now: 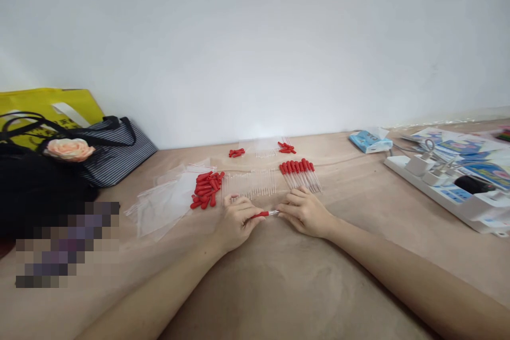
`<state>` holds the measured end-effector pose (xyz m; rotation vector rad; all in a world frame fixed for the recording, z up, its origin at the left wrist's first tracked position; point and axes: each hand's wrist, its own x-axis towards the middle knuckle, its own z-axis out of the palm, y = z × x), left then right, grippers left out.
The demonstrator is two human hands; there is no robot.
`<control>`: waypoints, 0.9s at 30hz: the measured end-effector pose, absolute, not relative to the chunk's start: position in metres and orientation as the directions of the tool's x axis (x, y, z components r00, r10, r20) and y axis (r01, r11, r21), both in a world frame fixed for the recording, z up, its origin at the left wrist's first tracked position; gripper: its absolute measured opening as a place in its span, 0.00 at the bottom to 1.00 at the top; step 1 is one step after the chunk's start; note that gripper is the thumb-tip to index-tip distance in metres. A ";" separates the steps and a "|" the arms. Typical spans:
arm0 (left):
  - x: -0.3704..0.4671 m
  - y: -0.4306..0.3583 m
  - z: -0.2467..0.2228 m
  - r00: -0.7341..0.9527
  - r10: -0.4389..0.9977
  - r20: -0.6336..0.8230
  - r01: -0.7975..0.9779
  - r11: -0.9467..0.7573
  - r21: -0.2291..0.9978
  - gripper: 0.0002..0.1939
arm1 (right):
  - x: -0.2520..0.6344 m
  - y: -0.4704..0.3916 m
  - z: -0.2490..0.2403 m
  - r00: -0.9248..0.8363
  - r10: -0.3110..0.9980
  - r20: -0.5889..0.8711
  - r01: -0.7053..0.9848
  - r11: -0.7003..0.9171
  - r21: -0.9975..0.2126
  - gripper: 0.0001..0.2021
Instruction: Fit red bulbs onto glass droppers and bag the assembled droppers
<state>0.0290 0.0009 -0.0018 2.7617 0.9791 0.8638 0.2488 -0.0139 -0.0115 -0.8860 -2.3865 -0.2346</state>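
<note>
Red bulb (261, 214) and clear tube (273, 212): end to end over the tabletop (287, 281) | hands: left hand (239, 218) closed on bulb, right hand (305, 211) pinching tube | step, I judge: fitting bulb | next seems to need: straight gentle push, then laying beside capped tubes (295, 167)
</note>
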 end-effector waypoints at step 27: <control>0.029 0.004 0.006 0.476 0.842 0.254 0.734 -0.539 0.413 0.07 | 0.230 0.048 0.004 0.089 0.972 0.219 0.922 0.002 -0.387 0.09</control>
